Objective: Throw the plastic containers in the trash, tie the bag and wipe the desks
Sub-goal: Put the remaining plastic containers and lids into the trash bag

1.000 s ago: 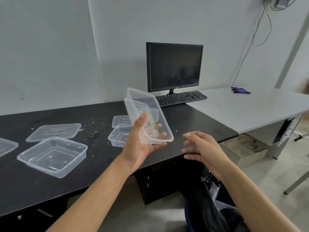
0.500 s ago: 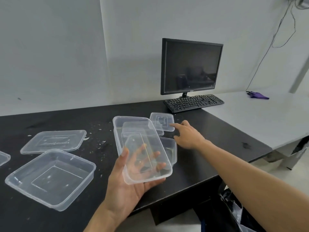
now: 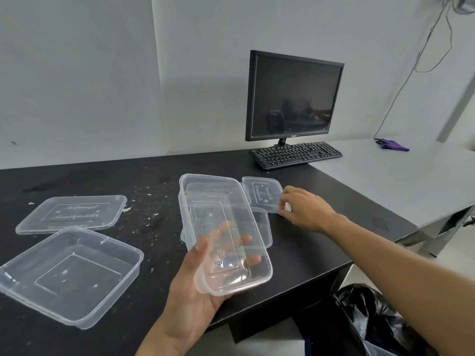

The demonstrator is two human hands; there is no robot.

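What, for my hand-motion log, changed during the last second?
The right hand reached forward and now pinches the small clear plastic lid. The left hand lowered the clear rectangular plastic container it holds. The square clear container and large flat lid stayed.

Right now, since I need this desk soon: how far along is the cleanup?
Early. Nothing looks finished. In hand: the left hand holds a container, the right hand pinches a small lid. Left: a square tub, a big lid and crumbs lie on the black desk, and the bag beside it is open, untied.
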